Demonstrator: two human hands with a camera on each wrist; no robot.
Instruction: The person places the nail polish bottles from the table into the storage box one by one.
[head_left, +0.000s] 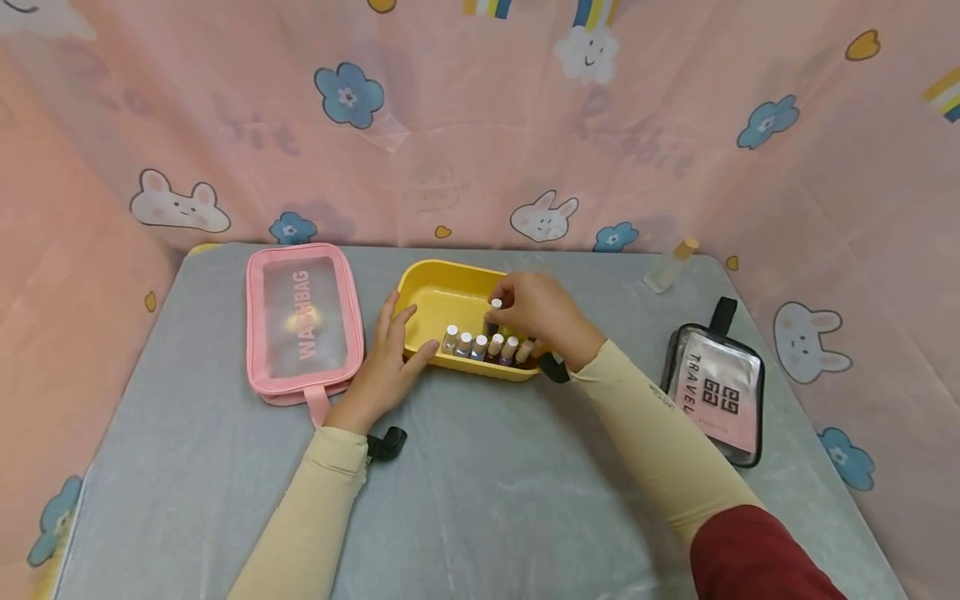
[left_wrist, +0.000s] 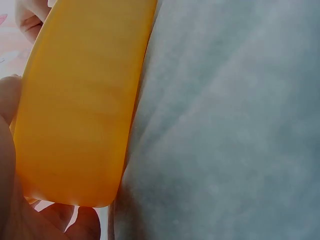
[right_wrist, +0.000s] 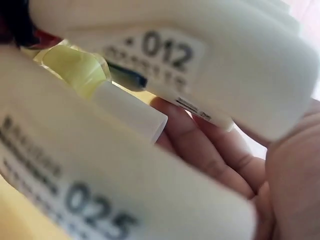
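In the head view a yellow plastic tray (head_left: 431,268) holds a front row of several small nail polish bottles (head_left: 465,343) with white caps. My left hand (head_left: 382,367) holds the tray's front left corner, thumb at the front rim and fingers around the left end. Over the tray's right part, my right hand (head_left: 543,312) pinches a nail polish bottle (head_left: 496,306) by its white cap, its dark body below. Up close in the right wrist view are a cap marked 012 (right_wrist: 170,50), a cap marked 025 (right_wrist: 115,185) and a yellow bottle (right_wrist: 75,67).
A pink-edged clear wash bag (head_left: 258,325) lies left of the tray. On the right lies a black-edged travel pouch (head_left: 720,392), partly behind my right sleeve. A clear bottle with a tan cap (head_left: 671,265) is at the back right of the grey-covered table (head_left: 450,500). A pink patterned curtain (head_left: 450,150) hangs behind.
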